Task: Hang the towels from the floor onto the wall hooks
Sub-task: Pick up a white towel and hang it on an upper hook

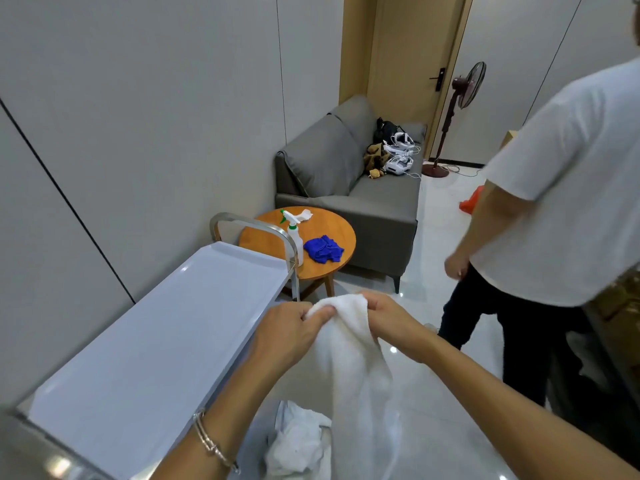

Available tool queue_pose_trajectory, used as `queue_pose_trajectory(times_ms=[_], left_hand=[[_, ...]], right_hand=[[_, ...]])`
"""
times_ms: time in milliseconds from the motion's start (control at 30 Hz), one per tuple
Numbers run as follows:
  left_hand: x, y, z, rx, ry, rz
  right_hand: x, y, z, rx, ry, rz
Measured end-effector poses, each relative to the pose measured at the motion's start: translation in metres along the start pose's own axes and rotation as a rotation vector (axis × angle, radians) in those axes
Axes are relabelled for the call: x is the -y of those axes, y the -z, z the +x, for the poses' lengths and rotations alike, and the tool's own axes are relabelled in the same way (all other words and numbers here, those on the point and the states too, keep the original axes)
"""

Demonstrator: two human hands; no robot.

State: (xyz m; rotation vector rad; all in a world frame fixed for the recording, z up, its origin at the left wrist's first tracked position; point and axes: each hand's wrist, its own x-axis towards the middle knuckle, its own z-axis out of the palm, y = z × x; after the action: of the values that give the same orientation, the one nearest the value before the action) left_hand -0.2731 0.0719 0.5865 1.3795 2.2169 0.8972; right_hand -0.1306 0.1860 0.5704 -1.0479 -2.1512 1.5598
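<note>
A white towel (356, 368) hangs down in front of me, bunched at its top edge. My left hand (291, 334) pinches that top edge from the left and my right hand (384, 318) grips it from the right, the two hands close together. Below it, another crumpled white towel (298, 441) lies on the glossy floor. No wall hooks are in view.
A metal cart with a pale tray top (149, 344) stands at my left along the grey wall. Beyond it is a round wooden table (332, 271) with a spray bottle (294, 233) and blue cloth (323, 249), then a grey sofa (367, 202). A person in a white shirt (561, 202) stands at right.
</note>
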Motion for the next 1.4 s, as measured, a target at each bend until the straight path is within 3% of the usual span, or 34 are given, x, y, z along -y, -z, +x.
queue_pose_trajectory(times_ms=[200,367,700,767,933,1167,1400], left_hand=[[0.003,-0.004,0.003,0.06,-0.036,0.146],[0.008,-0.005,0.009,0.101,-0.022,0.231],[0.022,0.0,0.008,0.105,-0.029,0.17],[0.025,0.0,0.007,0.096,-0.035,0.141],[0.037,0.0,0.006,0.054,-0.025,0.132],[0.063,0.002,0.004,-0.139,0.025,0.276],[0.099,-0.021,-0.005,-0.051,0.185,0.279]], right_hand=[[-0.012,0.006,0.002,-0.071,-0.107,-0.126],[-0.012,0.01,0.0,-0.035,-0.116,-0.108],[0.006,0.007,-0.007,0.131,-0.211,0.328],[0.01,0.004,-0.007,0.137,-0.162,0.214],[0.023,-0.008,-0.003,-0.052,-0.02,-0.476],[0.068,-0.018,-0.013,-0.142,0.17,-0.518],[0.101,0.0,-0.024,-0.351,0.304,-0.362]])
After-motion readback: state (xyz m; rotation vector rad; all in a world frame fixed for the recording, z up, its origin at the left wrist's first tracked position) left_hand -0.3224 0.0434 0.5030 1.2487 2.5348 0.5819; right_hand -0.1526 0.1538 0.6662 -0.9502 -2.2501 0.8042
